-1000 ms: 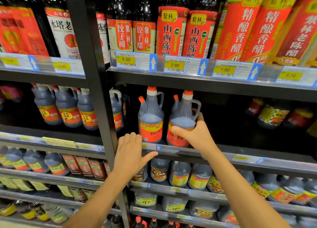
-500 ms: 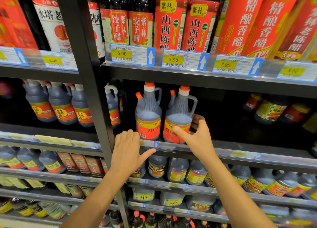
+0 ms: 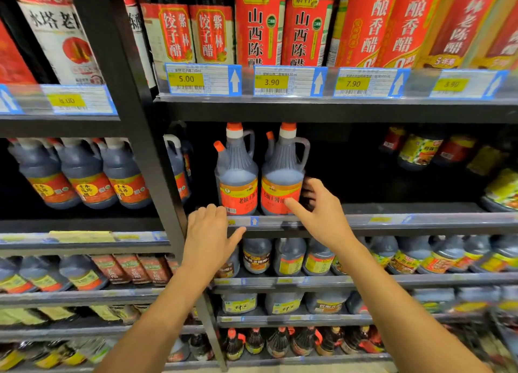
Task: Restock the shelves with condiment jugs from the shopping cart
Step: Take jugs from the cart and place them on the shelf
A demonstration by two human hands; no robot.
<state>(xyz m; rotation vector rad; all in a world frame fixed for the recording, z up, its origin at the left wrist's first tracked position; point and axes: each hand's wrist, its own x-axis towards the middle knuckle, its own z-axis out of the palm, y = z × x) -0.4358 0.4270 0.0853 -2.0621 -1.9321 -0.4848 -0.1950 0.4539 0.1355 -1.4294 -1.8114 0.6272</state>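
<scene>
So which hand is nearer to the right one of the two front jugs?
Right. The right hand is at the jug, thumb on its label; the left hand rests lower left, on the shelf edge.

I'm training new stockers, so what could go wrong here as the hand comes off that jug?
The right jug stands at the shelf's front edge, so the right hand, thumb on its label, might nudge it off. It also stands close against the left jug; a bump may rock both. The left hand is below the edge, steadying neither.

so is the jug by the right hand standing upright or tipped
Upright: the right jug stands on the shelf edge, orange cap on top, beside its twin; right hand is open.
</scene>
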